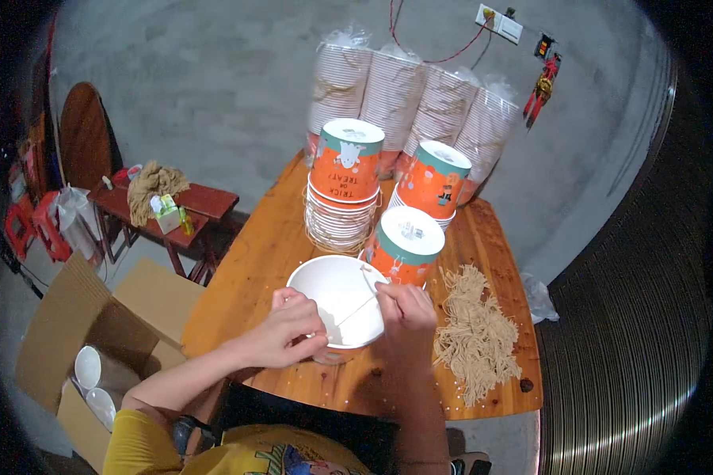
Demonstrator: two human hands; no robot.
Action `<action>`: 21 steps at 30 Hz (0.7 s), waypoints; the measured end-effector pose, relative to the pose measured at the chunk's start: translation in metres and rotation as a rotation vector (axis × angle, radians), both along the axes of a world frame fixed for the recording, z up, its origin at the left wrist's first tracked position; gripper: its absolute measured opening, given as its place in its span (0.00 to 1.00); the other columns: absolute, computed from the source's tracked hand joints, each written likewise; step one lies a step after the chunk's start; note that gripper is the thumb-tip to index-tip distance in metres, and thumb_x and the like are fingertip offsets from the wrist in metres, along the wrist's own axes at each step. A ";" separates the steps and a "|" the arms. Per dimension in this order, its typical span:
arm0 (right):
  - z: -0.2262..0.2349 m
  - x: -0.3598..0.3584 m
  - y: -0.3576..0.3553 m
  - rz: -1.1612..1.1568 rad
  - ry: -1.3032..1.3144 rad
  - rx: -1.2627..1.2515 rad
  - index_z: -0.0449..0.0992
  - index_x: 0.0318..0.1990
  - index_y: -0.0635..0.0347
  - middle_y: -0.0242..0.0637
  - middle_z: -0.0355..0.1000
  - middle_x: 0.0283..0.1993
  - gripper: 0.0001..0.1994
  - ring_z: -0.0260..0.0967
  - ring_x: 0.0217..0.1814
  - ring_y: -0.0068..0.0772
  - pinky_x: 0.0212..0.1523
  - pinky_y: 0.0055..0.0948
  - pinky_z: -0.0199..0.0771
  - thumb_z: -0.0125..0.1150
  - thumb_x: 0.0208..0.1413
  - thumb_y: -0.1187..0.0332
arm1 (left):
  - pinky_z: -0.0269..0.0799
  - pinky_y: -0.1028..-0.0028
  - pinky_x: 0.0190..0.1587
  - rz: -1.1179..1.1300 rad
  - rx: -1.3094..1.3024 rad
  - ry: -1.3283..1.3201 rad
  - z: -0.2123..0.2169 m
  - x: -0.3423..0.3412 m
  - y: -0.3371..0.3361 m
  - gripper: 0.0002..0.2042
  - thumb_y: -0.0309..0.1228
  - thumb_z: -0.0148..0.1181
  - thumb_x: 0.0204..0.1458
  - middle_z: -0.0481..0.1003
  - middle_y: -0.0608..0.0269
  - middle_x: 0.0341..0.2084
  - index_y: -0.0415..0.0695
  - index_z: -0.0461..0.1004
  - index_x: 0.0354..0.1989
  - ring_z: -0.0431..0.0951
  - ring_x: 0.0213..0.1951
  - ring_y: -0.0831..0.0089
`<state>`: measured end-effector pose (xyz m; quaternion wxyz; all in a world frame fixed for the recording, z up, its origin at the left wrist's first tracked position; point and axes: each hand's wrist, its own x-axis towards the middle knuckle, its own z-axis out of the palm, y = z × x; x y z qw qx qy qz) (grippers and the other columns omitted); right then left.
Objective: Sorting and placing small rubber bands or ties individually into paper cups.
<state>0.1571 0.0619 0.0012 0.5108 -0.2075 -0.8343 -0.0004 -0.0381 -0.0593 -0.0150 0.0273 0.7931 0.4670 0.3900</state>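
Note:
A round paper bucket (345, 289), white inside and orange outside, stands mouth up at the table's near middle. My left hand (289, 328) is closed at its near left rim, fingers bent and thumb low on the edge. At the right rim my right hand (408, 307) pinches a thin light cord (358, 310), which runs across the bucket's mouth toward my left fingertips. Whether the left fingers also hold the cord is hidden. A short knotted piece of cord (365, 273) shows near the far right rim. Beside my right hand lies a pile of tan cords (479, 336).
Upside-down orange buckets (345, 170) are stacked behind, with bagged stacks (396, 99) against the wall. The wooden table (253, 261) bears them. At lower left a cardboard box (79, 317) holds white buckets. A red bench (206, 202) carries more cord. A ribbed shutter (626, 340) stands right.

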 end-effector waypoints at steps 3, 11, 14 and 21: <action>-0.008 0.018 -0.004 0.142 -0.124 -0.356 0.77 0.38 0.59 0.33 0.71 0.27 0.06 0.68 0.29 0.27 0.31 0.29 0.69 0.59 0.51 0.73 | 0.53 0.65 0.47 -0.060 0.073 0.054 0.012 -0.025 0.001 0.06 0.34 0.56 0.52 0.61 0.61 0.27 0.47 0.75 0.29 0.64 0.36 0.64; -0.014 -0.037 -0.007 0.482 -0.156 -1.199 0.71 0.39 0.62 0.35 0.72 0.29 0.10 0.71 0.31 0.23 0.31 0.22 0.70 0.53 0.59 0.63 | 0.58 0.67 0.46 0.023 0.191 0.150 0.091 -0.085 0.048 0.07 0.34 0.58 0.50 0.66 0.62 0.30 0.46 0.76 0.33 0.66 0.39 0.64; 0.012 -0.084 0.024 0.649 0.095 -1.264 0.67 0.37 0.60 0.36 0.71 0.29 0.09 0.73 0.31 0.26 0.30 0.24 0.74 0.47 0.62 0.64 | 0.62 0.75 0.50 0.101 0.142 -0.490 0.143 -0.132 0.064 0.13 0.35 0.52 0.57 0.71 0.69 0.34 0.45 0.70 0.47 0.67 0.44 0.80; 0.052 -0.169 0.127 1.047 0.795 -1.279 0.64 0.38 0.56 0.33 0.70 0.31 0.07 0.70 0.33 0.26 0.29 0.23 0.70 0.49 0.61 0.63 | 0.57 0.74 0.56 0.222 0.450 -0.707 0.174 -0.178 0.090 0.15 0.36 0.51 0.56 0.71 0.66 0.45 0.45 0.72 0.50 0.67 0.50 0.77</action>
